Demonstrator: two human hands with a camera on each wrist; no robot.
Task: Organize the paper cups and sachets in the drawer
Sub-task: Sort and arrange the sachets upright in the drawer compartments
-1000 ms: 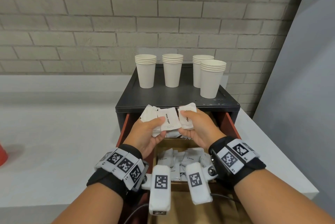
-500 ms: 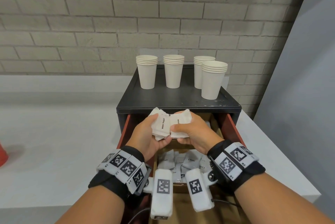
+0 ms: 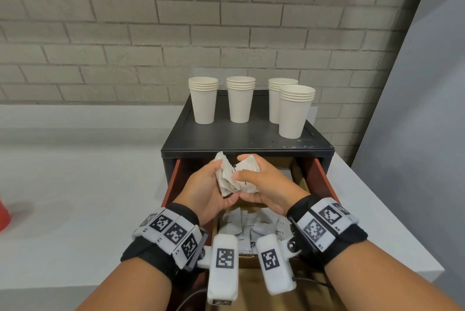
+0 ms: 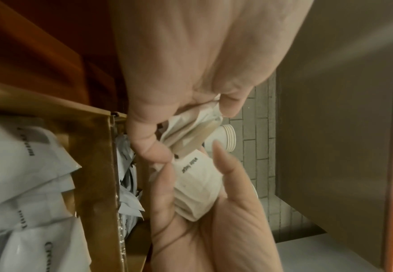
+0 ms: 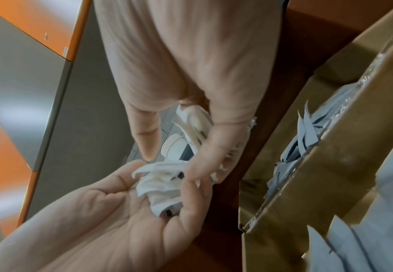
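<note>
In the lower centre of the head view, the open drawer (image 3: 317, 172) holds a cardboard box (image 3: 299, 179) in which grey sachets (image 3: 261, 225) are piled. Just above it, a bunch of white sachets (image 3: 232, 176) is gripped between the left hand (image 3: 205, 192) and the right hand (image 3: 266, 185), long axes roughly upright. Four paper cup stacks (image 3: 240, 99) are seen standing upright on the black cabinet (image 3: 246, 139).
</note>
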